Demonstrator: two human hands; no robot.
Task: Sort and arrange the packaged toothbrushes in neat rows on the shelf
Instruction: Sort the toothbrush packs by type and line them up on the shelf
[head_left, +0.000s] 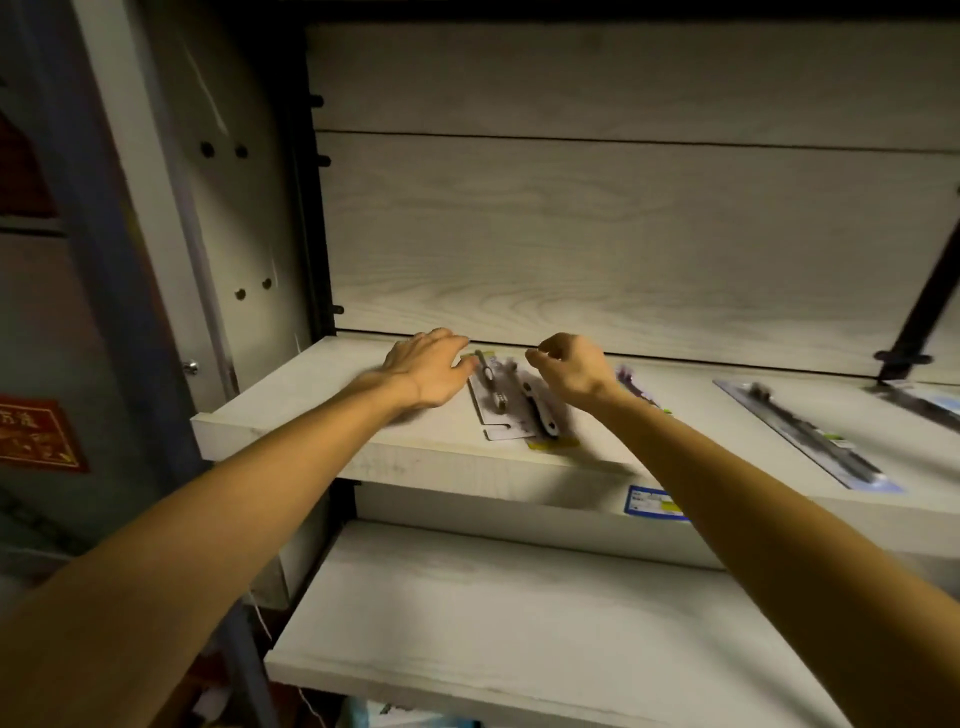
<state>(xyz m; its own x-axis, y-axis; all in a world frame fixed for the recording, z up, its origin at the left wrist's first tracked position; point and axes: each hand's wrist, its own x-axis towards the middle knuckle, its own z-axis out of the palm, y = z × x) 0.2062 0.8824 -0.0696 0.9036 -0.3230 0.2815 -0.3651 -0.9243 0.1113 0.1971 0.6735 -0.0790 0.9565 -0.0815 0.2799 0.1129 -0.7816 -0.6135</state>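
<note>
Pale wood shelf (291, 415), blue price label (655, 502) unreadable, toothbrush packs (511, 402)

Five toothbrush packs (511, 405), two shelves (291, 415)

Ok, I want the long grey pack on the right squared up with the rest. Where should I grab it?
Probably by its near end, coming from the shelf's front edge. The long grey pack lies flat and slanted, its near corner almost at that edge, so a thumb-over, fingers-under pinch there looks easiest. The right hand is closer.
</note>
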